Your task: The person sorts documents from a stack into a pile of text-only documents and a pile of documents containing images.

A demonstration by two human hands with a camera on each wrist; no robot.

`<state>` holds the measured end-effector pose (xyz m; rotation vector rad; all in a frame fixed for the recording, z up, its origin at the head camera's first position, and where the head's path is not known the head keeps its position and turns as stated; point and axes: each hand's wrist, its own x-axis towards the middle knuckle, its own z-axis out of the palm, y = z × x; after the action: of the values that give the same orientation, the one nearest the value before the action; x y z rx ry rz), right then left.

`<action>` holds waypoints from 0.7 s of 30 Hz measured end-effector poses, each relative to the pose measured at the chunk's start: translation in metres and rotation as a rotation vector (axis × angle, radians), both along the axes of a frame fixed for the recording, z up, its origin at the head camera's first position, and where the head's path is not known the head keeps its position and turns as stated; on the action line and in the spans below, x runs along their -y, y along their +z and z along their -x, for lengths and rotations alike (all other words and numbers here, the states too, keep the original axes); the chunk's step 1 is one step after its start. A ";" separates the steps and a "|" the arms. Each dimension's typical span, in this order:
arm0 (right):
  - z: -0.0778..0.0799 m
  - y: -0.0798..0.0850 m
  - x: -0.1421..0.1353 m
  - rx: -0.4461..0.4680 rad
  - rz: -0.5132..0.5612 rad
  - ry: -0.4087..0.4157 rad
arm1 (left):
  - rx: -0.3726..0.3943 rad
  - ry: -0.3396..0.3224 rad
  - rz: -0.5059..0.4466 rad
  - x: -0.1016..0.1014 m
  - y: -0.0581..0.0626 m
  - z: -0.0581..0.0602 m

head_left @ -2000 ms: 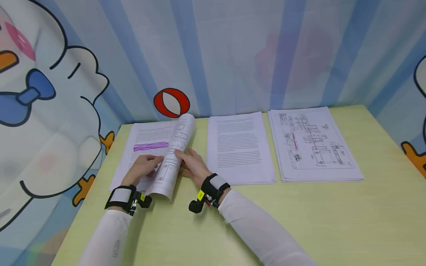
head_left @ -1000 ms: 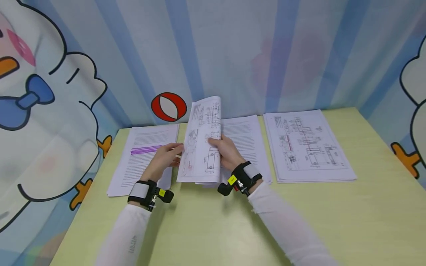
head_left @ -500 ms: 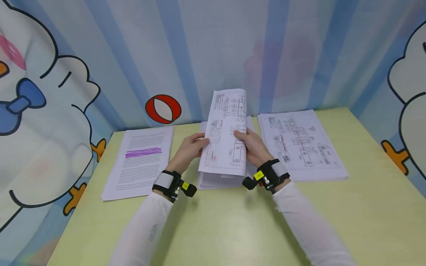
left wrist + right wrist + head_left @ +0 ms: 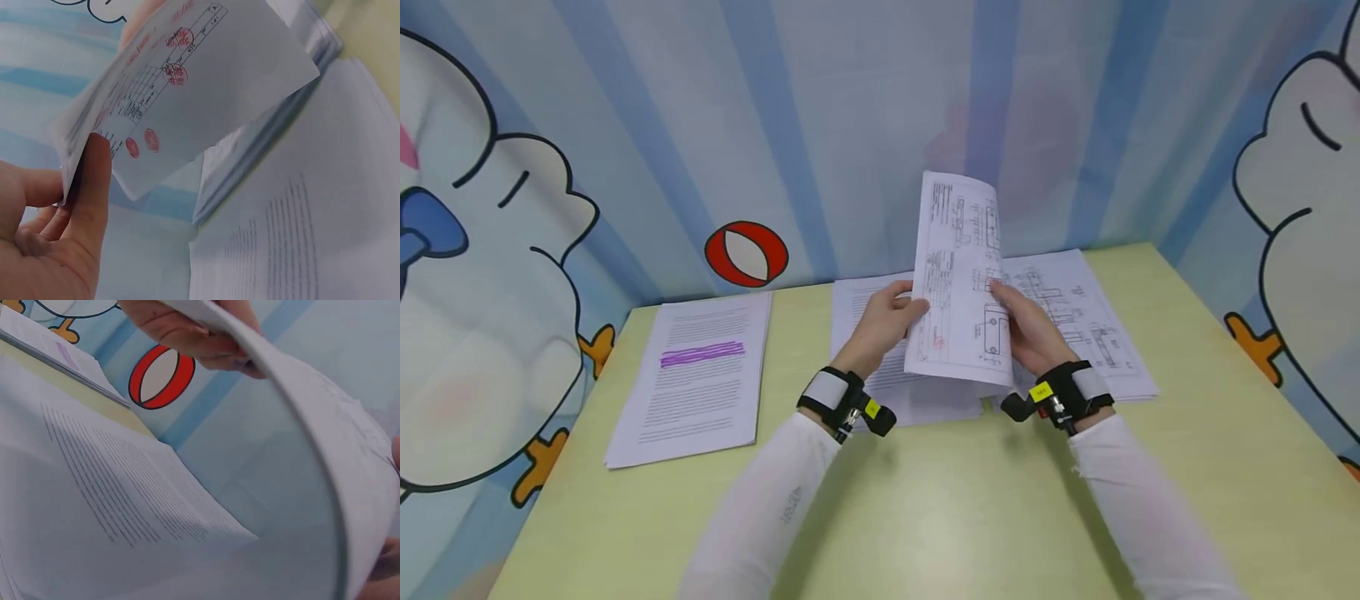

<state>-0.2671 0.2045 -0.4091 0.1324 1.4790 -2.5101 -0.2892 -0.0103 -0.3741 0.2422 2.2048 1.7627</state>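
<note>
My two hands hold a curved sheaf of papers (image 4: 958,283) printed with technical drawings, raised over the gap between the middle and right stacks. The left hand (image 4: 883,325) pinches its left edge between thumb and fingers. On the right edge, the right hand (image 4: 1033,329) grips with its thumb on the front and its fingers behind. Red stamps (image 4: 175,74) show on a sheet in the left wrist view. Below lies the middle stack (image 4: 880,383) of text pages, partly covered. A stack of drawings (image 4: 1105,342) lies at the right, partly hidden by the sheaf and right hand.
A text stack (image 4: 700,408) with a purple highlighted band lies at the left of the pale yellow table (image 4: 925,517). A curtain with cartoon figures (image 4: 850,125) stands right behind the table's back edge. Both wrists carry strapped cameras.
The sheaf has been lifted off the left stack and carried right, past the middle stack towards the right stack. Both hands moved with it, and its rolled shape has opened out somewhat.
</note>
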 end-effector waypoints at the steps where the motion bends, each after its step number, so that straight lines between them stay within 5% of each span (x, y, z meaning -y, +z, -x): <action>1: 0.000 0.000 -0.007 0.005 -0.002 -0.007 | -0.013 -0.002 -0.006 -0.003 0.002 0.000; 12: -0.011 0.012 -0.092 -0.010 -0.168 -0.024 | -0.052 0.010 -0.020 -0.023 0.008 -0.002; 21: -0.020 0.003 -0.128 0.103 0.044 0.037 | -0.070 0.006 -0.119 -0.054 -0.001 -0.005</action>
<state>-0.2473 0.3326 -0.4065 0.2210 1.3730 -2.4658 -0.2842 0.0433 -0.3750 0.3297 2.1518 1.9187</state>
